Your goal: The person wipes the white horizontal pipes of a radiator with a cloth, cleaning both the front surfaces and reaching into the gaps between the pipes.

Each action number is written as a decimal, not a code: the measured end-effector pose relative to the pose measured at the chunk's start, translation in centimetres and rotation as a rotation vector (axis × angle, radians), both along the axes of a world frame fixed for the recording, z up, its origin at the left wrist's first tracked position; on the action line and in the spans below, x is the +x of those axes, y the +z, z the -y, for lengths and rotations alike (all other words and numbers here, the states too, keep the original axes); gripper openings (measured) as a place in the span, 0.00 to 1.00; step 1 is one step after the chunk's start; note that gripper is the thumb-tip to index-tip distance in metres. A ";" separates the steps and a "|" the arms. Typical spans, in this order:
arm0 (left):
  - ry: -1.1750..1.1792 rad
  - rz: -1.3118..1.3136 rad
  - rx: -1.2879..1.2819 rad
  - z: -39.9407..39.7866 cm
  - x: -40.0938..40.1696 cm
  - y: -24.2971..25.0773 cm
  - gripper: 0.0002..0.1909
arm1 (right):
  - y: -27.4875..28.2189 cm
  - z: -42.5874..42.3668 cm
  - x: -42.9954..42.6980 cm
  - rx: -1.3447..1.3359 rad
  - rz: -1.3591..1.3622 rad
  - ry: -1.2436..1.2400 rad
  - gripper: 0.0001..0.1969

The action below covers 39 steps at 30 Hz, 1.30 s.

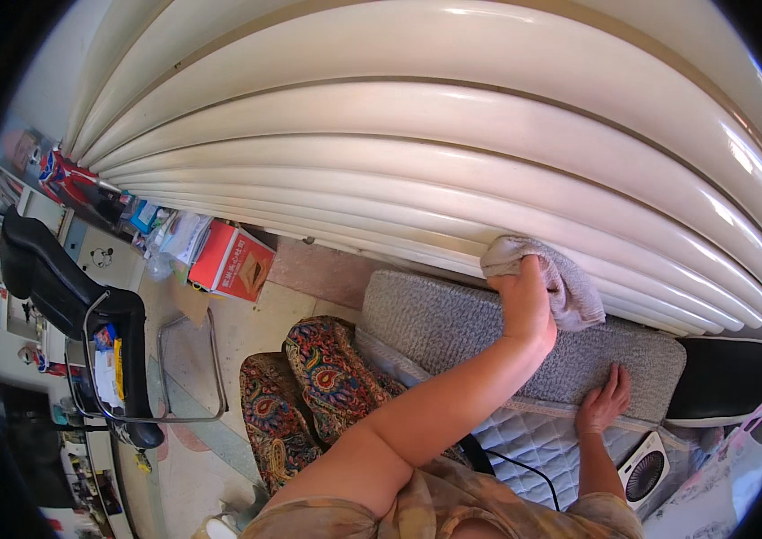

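In my left hand (522, 279) is a bunched grey cloth (573, 290), pressed against the lower part of the tubes of a white radiator (421, 158). Part of the cloth hangs down past my wrist, and some of my fingers are hidden behind it. My right hand (604, 402) rests, fingers spread, on the edge of a long pad with a grey textured cover (441, 316). Below that pad lies a pale quilted cover (522, 451). My legs, in paisley-patterned trousers (330, 367), extend to the left of the pad.
A small white fan (647, 470) lies by my right forearm, near a black cable (529, 465). A black-topped seat (724, 381) and a patterned bag (711, 488) are at right. Leftward stand a red box (243, 263), papers (185, 236) and a black metal-framed chair (111, 303).
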<state>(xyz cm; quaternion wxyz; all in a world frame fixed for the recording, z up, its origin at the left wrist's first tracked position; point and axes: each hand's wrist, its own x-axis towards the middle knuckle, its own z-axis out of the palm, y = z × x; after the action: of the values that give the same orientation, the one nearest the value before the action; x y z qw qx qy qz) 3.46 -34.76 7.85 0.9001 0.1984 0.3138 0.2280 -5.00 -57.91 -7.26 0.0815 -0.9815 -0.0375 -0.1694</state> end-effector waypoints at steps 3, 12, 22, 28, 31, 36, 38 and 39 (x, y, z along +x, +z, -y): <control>0.003 0.035 0.067 -1.6 -0.2 -0.3 0.18 | -0.3 0.2 0.0 -0.026 0.035 0.007 0.25; 0.030 0.156 0.235 -9.6 -1.0 -2.1 0.14 | -0.2 0.0 -0.1 -0.037 0.003 -0.043 0.24; 0.390 -0.129 0.499 -26.8 -2.5 -1.5 0.23 | -0.3 0.1 0.1 -0.010 0.029 -0.044 0.25; 0.520 -0.326 0.755 -38.8 -3.4 -1.5 0.30 | 0.2 -0.3 0.1 0.002 0.015 -0.060 0.25; 0.505 -0.318 0.747 -38.7 -3.4 -0.7 0.33 | 0.7 -0.5 0.1 0.012 -0.002 -0.056 0.25; 0.475 -0.343 0.626 -31.7 -2.6 0.8 0.35 | 0.7 -0.6 0.4 0.021 -0.032 -0.054 0.26; 0.428 -0.294 0.668 -30.5 -2.8 -1.3 0.34 | 0.6 -0.5 0.3 0.021 -0.035 -0.048 0.26; 0.386 -0.235 0.709 -29.7 -2.8 -1.9 0.33 | 0.6 -0.5 0.3 0.027 -0.037 -0.044 0.26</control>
<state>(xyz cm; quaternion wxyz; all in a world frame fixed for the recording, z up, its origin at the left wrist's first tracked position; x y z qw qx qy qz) 0.65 -5.01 5.99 0.6748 0.4582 0.3480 0.4622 -4.66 -57.40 -6.70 0.0915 -0.9838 -0.0121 -0.1534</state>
